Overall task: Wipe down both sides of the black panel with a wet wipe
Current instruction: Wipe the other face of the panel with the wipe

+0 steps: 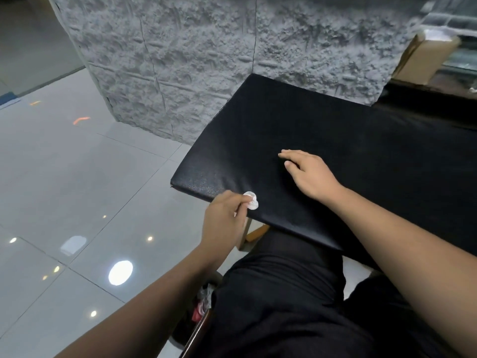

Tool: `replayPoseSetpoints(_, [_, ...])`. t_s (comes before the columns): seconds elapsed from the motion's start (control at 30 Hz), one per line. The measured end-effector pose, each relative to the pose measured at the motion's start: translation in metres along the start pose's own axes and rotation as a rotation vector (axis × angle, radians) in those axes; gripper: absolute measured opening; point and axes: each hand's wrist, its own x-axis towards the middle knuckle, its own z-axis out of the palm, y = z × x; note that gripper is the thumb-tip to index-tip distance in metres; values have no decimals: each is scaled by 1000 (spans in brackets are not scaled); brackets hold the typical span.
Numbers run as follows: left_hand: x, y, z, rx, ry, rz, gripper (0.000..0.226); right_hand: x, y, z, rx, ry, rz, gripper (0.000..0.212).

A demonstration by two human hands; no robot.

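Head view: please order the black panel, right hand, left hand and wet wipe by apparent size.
1. black panel
2. right hand and left hand: look alike, not ranked
3. wet wipe, partly hidden

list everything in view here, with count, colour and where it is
black panel: one, black, lying flat across the middle and right, over the person's lap
wet wipe: one, white, bunched up, at the panel's near left edge
wall: one, grey, rough stone texture, behind the panel
floor: glossy pale grey tiles with light reflections, left side
cardboard box: one, brown, top right
wooden piece: one, light brown, under the panel's near edge
trousers: black, bottom centre
left hand: one, pinches the wet wipe against the panel edge
right hand: one, fingers straight, rests flat on the panel
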Motion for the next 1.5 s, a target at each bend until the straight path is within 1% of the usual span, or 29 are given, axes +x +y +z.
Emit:
replayPoseSetpoints(0.13, [-8, 21, 12, 24, -80, 117, 16, -12, 16, -11, -47, 4, 39, 38])
replayPoseSetpoints(0.33, [-20, 49, 33, -12, -189, 299, 20, -29, 32, -17, -56, 15, 86, 38])
replayPoseSetpoints(0.63, [-20, 95, 58, -12, -329, 491, 18, -53, 46, -31, -36, 63, 151, 38])
replayPoseSetpoints(0.83, [-22, 131, 83, -38, -445, 605, 23, -67, 57, -48, -46, 86, 189, 37])
replayPoseSetpoints(0.97, [-26, 151, 102, -34, -486, 697, 26, -76, 65, -60, -51, 110, 216, 38])
replayPoseSetpoints(1.07, [-29, 163, 114, -29, -511, 766, 22, -84, 68, -67, -42, 135, 231, 37])
replayPoseSetpoints(1.13, [-25, 170, 117, -56, -563, 726, 20, -87, 70, -70, -42, 143, 234, 37])
replayPoseSetpoints(1.2, [-16, 176, 112, -188, -586, 565, 17, -88, 72, -75, -36, 149, 234, 37])
replayPoseSetpoints(1.27, [-3, 179, 100, -353, -554, 373, 16, -87, 72, -78, -20, 171, 232, 36])
replayPoseSetpoints(1.33, [11, 178, 85, -463, -513, 227, 17, -86, 72, -80, -1, 190, 241, 36])
replayPoseSetpoints(1.4, [25, 169, 67, -506, -475, 150, 19, -83, 68, -79, 20, 183, 248, 36])
replayPoseSetpoints(1.5, [44, 148, 37, -546, -428, 81, 17, -78, 59, -73, 54, 162, 226, 37])
